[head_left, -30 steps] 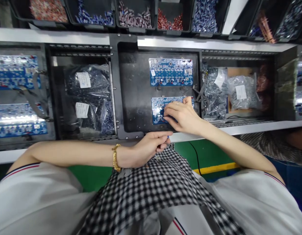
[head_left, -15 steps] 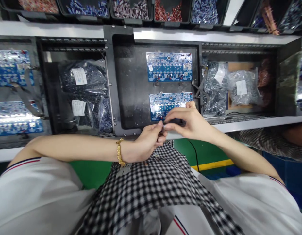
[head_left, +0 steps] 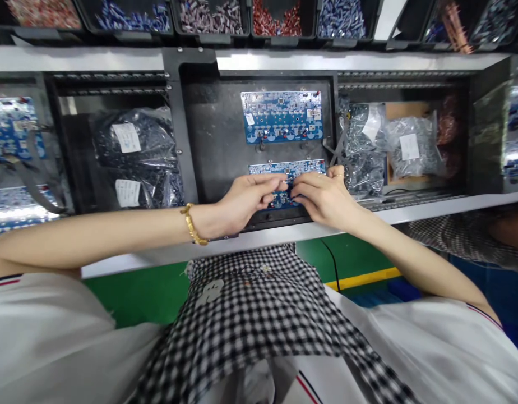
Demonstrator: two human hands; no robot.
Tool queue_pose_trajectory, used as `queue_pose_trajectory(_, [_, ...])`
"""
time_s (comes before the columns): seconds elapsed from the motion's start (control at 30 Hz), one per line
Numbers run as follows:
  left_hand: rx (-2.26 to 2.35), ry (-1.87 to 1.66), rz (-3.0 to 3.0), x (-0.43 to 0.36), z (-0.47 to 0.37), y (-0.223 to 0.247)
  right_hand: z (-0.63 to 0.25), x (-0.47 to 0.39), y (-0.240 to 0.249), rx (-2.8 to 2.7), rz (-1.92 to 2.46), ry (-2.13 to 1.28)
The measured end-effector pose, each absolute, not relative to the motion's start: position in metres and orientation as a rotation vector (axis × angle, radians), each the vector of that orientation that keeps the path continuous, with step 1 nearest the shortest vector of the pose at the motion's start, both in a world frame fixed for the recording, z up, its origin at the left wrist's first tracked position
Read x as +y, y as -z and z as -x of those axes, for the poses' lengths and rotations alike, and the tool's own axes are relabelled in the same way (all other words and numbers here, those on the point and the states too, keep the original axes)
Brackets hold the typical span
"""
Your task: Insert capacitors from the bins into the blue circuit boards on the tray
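Note:
A blue circuit board (head_left: 280, 202) lies at the near edge of the black tray (head_left: 212, 151), partly covered by my fingers. Over its left part is my left hand (head_left: 246, 202), thumb and fingertips pressed together around something too small to make out. My right hand (head_left: 326, 196) bends over the right part of the same board, fingertips down near its surface; whatever they pinch is hidden. Behind both hands a second blue board (head_left: 282, 116) lies flat in the tray, with small parts along its near edge.
Black bins of small blue and red components (head_left: 277, 17) line the back. Bagged parts (head_left: 133, 157) lie left of the tray, more bags (head_left: 410, 148) right of it. Further blue boards (head_left: 15, 129) are at far left. A metal rail (head_left: 444, 207) runs along the front.
Both hands have moved from the tray's front edge forward onto the nearer board. They were together at the fingertips and are now slightly apart. The view has shifted a little.

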State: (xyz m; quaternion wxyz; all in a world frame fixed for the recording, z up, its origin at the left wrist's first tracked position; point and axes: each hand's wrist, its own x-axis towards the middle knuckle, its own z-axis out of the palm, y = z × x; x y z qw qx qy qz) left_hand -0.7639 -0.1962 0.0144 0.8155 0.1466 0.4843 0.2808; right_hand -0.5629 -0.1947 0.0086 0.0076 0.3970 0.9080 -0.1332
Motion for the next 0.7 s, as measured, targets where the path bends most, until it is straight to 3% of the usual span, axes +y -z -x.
queue_pose_trajectory(0.4, [1.081, -0.604, -0.374, -0.174, 0.761, -0.008, 0.561, -0.202, -0.005, 2.845, -1.227, 0.236])
queue_pose_trajectory(0.6, [1.018, -0.578, -0.369, -0.188, 0.754, -0.007, 0.574, -0.191, -0.024, 2.845, -1.582, 0.616])
queue_pose_trajectory(0.7, [0.979, -0.513, -0.218, -0.188, 0.757, -0.014, 0.580, -0.182, -0.035, 2.869, -1.631, 0.649])
